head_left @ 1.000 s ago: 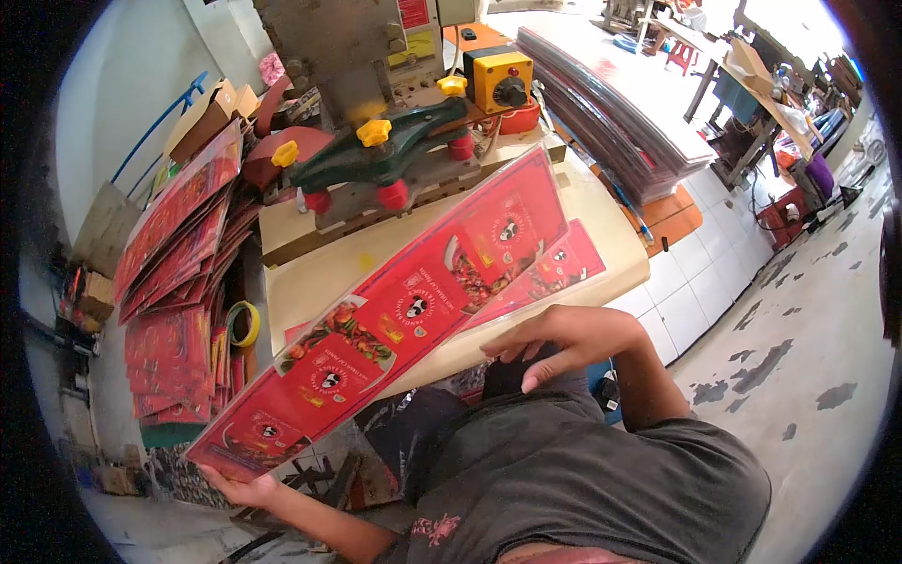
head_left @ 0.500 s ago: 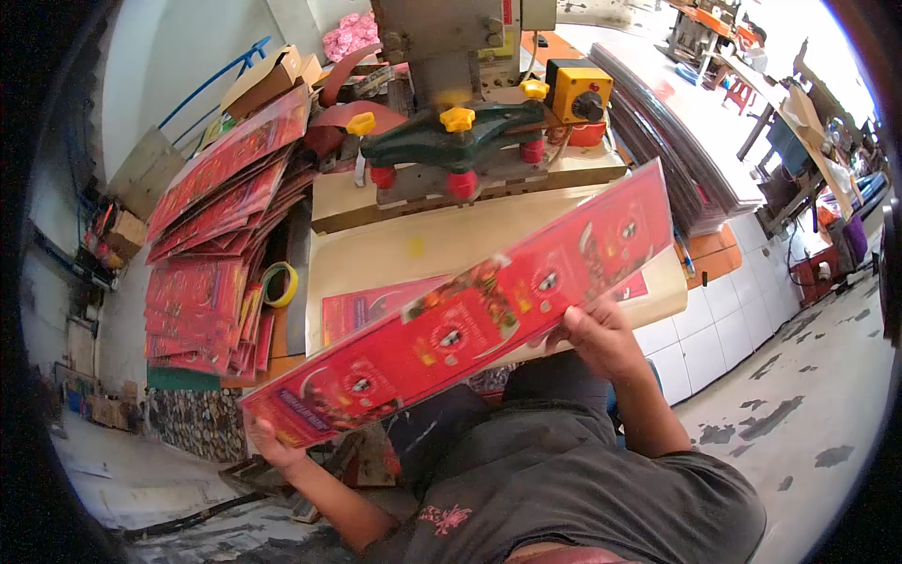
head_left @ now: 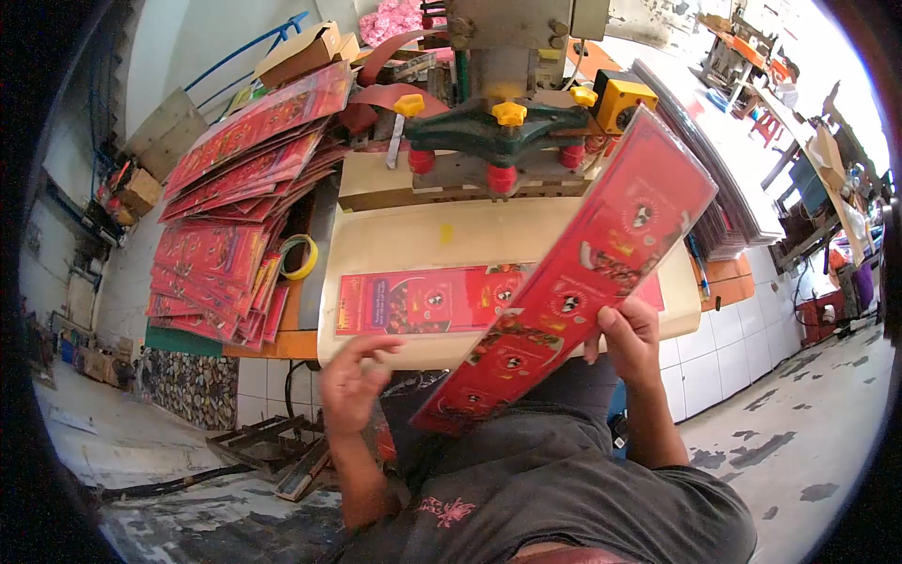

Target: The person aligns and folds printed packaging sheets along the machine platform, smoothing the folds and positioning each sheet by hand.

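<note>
My right hand (head_left: 631,343) grips the lower right edge of a long red printed plastic sheet (head_left: 564,305), thumb on top. The sheet slants from upper right down to my lap, and part of it covers what lies behind. My left hand (head_left: 355,381) is off the sheet, fingers apart, beside the front edge of the cream work board (head_left: 404,235). On that board lies a second red printed sheet (head_left: 413,301), flat, its right part mostly hidden behind the held one. Both carry food pictures and round emblems.
Behind the board stands a press head (head_left: 503,132) with yellow knobs and red feet. At left are heaped red printed sheets (head_left: 211,268) and a yellow tape roll (head_left: 300,257). A yellow switch box (head_left: 628,101) and a tall stack of flat sheets (head_left: 714,169) sit at right.
My left hand has let go of the sheet's lower end and moved up and right. The sheet has turned steeper in my right hand, showing more of the sheet on the board.
</note>
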A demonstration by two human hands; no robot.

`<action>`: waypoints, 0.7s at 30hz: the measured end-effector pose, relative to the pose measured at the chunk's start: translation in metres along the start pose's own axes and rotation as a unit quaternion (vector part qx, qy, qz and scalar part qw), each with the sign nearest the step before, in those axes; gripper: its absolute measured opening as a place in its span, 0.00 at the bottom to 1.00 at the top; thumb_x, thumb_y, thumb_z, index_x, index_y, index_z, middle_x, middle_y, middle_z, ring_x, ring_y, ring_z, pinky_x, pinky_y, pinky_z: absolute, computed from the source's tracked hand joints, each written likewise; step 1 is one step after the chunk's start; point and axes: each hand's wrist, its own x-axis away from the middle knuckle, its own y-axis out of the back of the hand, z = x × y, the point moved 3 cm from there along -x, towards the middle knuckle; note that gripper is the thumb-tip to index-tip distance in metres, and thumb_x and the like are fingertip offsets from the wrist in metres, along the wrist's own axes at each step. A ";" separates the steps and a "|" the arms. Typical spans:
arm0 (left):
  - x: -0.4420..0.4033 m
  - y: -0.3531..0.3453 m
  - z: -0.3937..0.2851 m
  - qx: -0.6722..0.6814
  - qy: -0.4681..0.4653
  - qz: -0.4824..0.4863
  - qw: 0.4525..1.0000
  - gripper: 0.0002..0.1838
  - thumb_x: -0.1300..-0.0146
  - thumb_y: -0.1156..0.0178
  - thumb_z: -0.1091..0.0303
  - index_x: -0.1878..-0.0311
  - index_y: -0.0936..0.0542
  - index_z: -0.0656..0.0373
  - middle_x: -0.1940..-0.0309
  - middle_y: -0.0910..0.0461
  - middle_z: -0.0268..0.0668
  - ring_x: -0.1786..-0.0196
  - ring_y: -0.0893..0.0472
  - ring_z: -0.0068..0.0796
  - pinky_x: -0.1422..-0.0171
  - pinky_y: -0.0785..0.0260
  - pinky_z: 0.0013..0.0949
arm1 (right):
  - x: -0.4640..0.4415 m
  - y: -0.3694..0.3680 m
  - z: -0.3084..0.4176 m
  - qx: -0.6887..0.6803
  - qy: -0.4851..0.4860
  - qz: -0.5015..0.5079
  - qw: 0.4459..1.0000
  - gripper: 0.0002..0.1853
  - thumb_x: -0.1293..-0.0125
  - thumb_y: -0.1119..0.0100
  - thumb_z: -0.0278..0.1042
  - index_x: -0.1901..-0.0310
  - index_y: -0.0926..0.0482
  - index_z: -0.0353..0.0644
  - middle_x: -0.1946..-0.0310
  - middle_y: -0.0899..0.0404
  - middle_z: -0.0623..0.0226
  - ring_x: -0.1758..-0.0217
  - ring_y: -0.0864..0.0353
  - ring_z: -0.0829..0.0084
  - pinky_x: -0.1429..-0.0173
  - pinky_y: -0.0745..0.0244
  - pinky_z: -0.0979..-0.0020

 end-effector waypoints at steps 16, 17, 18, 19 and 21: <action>-0.013 0.008 -0.003 0.131 -0.051 -0.216 0.966 0.20 0.30 0.38 0.65 0.39 0.23 0.62 0.48 0.18 0.39 0.47 0.20 0.26 0.37 0.29 0.37 | -0.014 -0.033 -0.021 0.221 0.010 0.219 0.950 0.15 0.29 0.38 0.38 0.47 0.18 0.39 0.54 0.14 0.66 0.53 0.18 0.73 0.53 0.24 0.70; -0.011 0.019 -0.007 0.192 -0.066 -0.276 0.939 0.21 0.29 0.40 0.62 0.36 0.25 0.60 0.45 0.19 0.38 0.44 0.20 0.28 0.35 0.29 0.40 | -0.011 -0.029 -0.025 0.239 -0.003 0.246 0.940 0.18 0.31 0.37 0.39 0.43 0.20 0.41 0.50 0.15 0.64 0.52 0.17 0.70 0.50 0.23 0.69; -0.012 0.024 -0.012 0.191 -0.067 -0.278 0.939 0.21 0.29 0.40 0.62 0.36 0.25 0.60 0.45 0.19 0.38 0.44 0.20 0.28 0.35 0.29 0.40 | -0.007 -0.028 -0.024 0.238 -0.002 0.248 0.939 0.18 0.31 0.37 0.39 0.43 0.20 0.41 0.50 0.15 0.64 0.52 0.17 0.70 0.50 0.23 0.69; -0.011 0.029 -0.015 0.262 -0.062 -0.322 0.908 0.23 0.28 0.40 0.60 0.34 0.28 0.59 0.42 0.21 0.37 0.42 0.22 0.29 0.34 0.30 0.42 | -0.003 -0.028 -0.023 0.222 -0.026 0.252 0.941 0.20 0.31 0.37 0.40 0.41 0.22 0.41 0.49 0.16 0.62 0.51 0.17 0.69 0.49 0.23 0.68; -0.008 0.034 -0.013 0.347 -0.053 -0.357 0.866 0.27 0.28 0.41 0.56 0.30 0.32 0.56 0.37 0.25 0.35 0.36 0.25 0.32 0.31 0.32 0.47 | 0.002 -0.027 -0.018 0.207 -0.050 0.257 0.943 0.22 0.31 0.37 0.41 0.39 0.24 0.41 0.47 0.17 0.60 0.49 0.17 0.69 0.47 0.23 0.67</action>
